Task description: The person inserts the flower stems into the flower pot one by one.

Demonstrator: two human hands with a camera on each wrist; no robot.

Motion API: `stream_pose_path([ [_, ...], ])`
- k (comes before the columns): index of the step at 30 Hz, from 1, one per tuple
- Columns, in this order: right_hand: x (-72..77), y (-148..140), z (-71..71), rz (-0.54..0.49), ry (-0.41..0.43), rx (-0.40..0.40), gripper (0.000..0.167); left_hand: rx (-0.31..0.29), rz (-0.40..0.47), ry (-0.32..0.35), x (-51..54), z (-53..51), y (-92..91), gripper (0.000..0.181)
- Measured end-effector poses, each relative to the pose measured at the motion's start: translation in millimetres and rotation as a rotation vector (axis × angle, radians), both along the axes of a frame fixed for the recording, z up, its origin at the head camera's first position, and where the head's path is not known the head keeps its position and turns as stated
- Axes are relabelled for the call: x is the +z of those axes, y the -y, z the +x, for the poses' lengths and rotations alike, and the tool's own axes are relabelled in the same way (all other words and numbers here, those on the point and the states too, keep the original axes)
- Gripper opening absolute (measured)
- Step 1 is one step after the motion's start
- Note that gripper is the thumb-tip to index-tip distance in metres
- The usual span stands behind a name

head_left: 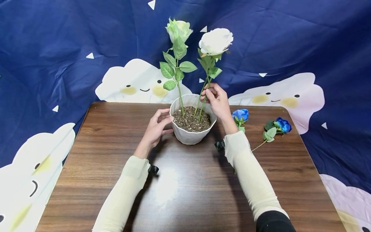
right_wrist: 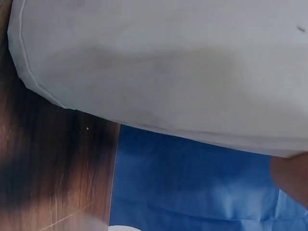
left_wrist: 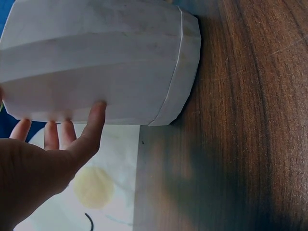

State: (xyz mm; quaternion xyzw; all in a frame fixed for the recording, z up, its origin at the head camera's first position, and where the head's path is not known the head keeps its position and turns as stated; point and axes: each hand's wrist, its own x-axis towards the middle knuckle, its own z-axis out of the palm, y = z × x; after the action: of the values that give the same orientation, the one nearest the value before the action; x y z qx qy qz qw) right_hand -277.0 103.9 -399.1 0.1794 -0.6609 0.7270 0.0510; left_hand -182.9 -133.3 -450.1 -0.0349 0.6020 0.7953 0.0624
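Note:
A white faceted flower pot filled with dark soil stands near the table's back edge. A pale green rose rises upright on its leafy stem from the soil's left part. To its right leans a white rose; two green stems enter the soil below it. My right hand pinches the white rose's stem above the rim. With fingers spread and fairly straight, my left hand touches the pot's left side. In the left wrist view, its fingertips lie against the pot wall.
Two blue roses lie on the wooden table to the right: one partly behind my right forearm, another farther right. A dark blue cloth with cloud faces hangs behind the table.

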Motion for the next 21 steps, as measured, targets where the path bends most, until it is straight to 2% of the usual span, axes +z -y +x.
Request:
stream_pose_path([
  [9,2.2,1.9,0.8,0.093,0.010,-0.008,0.018,0.003,0.004,-0.003,-1.6,0.2,0.4,0.048],
  [15,2.6,0.2,1.3,0.104,0.026,0.001,0.019,-0.001,-0.003,-0.002,-1.7,0.3,0.1,0.048],
  [21,1.9,-6.3,3.0,0.105,0.016,0.013,0.029,-0.001,-0.009,-0.005,-1.9,-0.1,-0.9,0.048],
])
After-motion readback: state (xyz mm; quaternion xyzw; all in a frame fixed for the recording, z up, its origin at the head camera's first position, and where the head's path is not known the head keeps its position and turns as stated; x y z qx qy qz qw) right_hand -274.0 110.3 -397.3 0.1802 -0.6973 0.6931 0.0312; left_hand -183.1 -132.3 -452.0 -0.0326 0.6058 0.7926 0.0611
